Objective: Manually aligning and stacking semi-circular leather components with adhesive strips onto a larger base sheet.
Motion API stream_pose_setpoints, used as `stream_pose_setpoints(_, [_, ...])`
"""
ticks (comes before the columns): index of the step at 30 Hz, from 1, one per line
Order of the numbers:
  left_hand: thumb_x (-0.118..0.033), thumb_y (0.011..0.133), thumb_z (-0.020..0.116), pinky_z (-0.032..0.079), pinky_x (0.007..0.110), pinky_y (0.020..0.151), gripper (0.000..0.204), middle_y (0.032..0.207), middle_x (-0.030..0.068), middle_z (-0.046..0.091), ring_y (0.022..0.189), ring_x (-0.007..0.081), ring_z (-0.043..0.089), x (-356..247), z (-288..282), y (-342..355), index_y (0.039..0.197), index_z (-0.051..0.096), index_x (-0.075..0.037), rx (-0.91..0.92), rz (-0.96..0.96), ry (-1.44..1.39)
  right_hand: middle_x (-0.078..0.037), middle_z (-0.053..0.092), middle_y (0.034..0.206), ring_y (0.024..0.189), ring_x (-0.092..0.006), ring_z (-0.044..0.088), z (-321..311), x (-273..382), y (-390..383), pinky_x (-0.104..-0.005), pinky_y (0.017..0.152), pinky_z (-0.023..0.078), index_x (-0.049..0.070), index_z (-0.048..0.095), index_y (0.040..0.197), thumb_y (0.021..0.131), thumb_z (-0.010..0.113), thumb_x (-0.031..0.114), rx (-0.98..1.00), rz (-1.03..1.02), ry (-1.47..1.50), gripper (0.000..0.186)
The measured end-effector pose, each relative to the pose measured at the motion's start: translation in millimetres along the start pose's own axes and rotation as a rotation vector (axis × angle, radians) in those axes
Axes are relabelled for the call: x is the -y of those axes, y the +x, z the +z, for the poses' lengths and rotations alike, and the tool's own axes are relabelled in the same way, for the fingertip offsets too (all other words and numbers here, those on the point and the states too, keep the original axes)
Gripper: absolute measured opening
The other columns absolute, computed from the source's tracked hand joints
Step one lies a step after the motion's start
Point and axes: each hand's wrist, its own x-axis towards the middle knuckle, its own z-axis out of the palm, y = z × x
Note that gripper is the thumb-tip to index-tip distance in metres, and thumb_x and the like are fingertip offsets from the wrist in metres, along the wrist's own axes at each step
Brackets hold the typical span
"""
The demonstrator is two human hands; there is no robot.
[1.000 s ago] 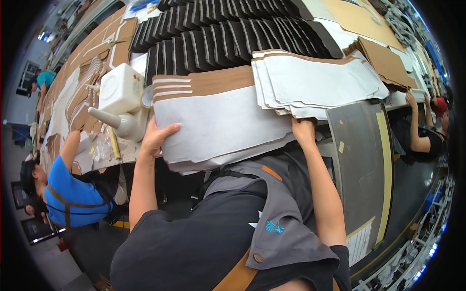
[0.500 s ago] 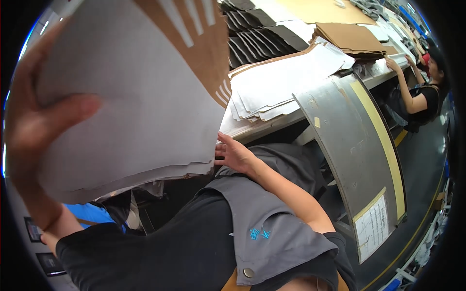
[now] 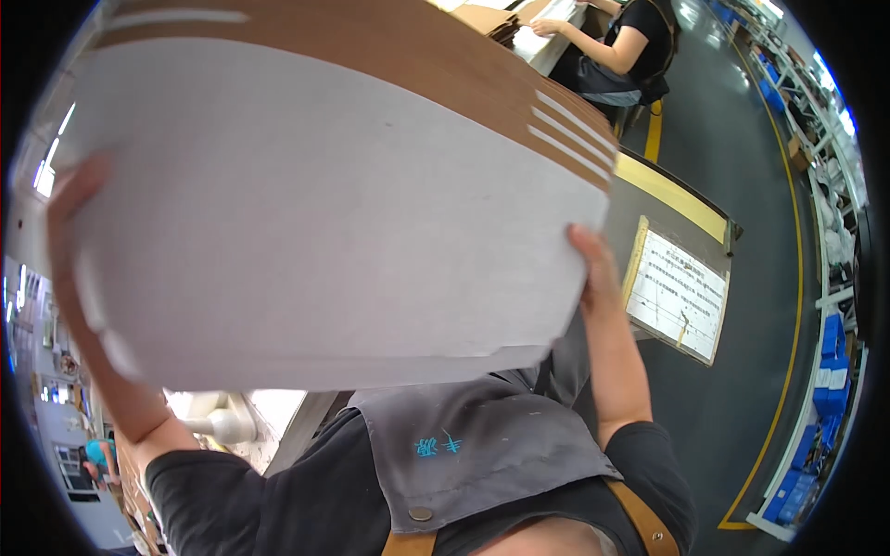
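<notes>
The apron bears blue characters, the notice black ones.

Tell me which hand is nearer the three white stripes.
The right hand, just below the stripes; the left hand holds the opposite end of the stack.

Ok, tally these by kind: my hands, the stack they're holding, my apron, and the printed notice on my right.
Left hand and right hand: 2
Stack: 1
Apron: 1
Notice: 1
Total: 5
</notes>
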Motion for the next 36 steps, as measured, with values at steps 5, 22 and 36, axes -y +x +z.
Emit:
stream_pose_setpoints(5, [-0.023, 0.063, 0.075, 0.050, 0.029, 0.079, 0.072, 0.100, 0.0144, 0.063, 0.087, 0.0207, 0.062, 76.3, 91.2, 38.9, 0.124, 0.051, 0.005, 0.077, -0.120, 0.161, -0.017, 0.054, 0.117, 0.104, -0.0231, 0.056, -52.8, 38.4, -3.9, -0.0336, 0.089, 0.047, -0.006, 0.039, 0.132, 0.074, 0.073, 0.025, 0.011, -0.060, -0.112, 0.073])
stream_pose_setpoints(22, [-0.021, 0.087, 0.066, 0.050, 0.036, 0.086, 0.057, 0.119, 0.0213, 0.056, 0.105, 0.0263, 0.059, 341.6, 64.0, -15.8, 0.128, 0.040, 0.010, -0.349, -0.671, -0.319, -0.019, 0.044, 0.133, 0.123, -0.0283, 0.046, 79.6, 68.5, 196.8, -0.0370, 0.101, 0.038, -0.002, 0.038, 0.137, 0.089, 0.063, 0.035, 0.322, -0.443, -1.268, 0.066])
stream_pose_setpoints(36, [-0.018, 0.076, 0.075, 0.045, 0.036, 0.095, 0.062, 0.117, 0.0136, 0.058, 0.107, 0.0242, 0.057, 338.5, 72.2, -5.4, 0.126, 0.047, 0.004, -0.332, -0.695, -0.639, -0.010, 0.067, 0.097, 0.080, -0.0155, 0.065, 167.1, -12.8, 400.8, -0.0260, 0.072, 0.050, -0.008, 0.058, 0.114, 0.079, 0.073, 0.030, 0.427, 0.326, -1.351, 0.054])
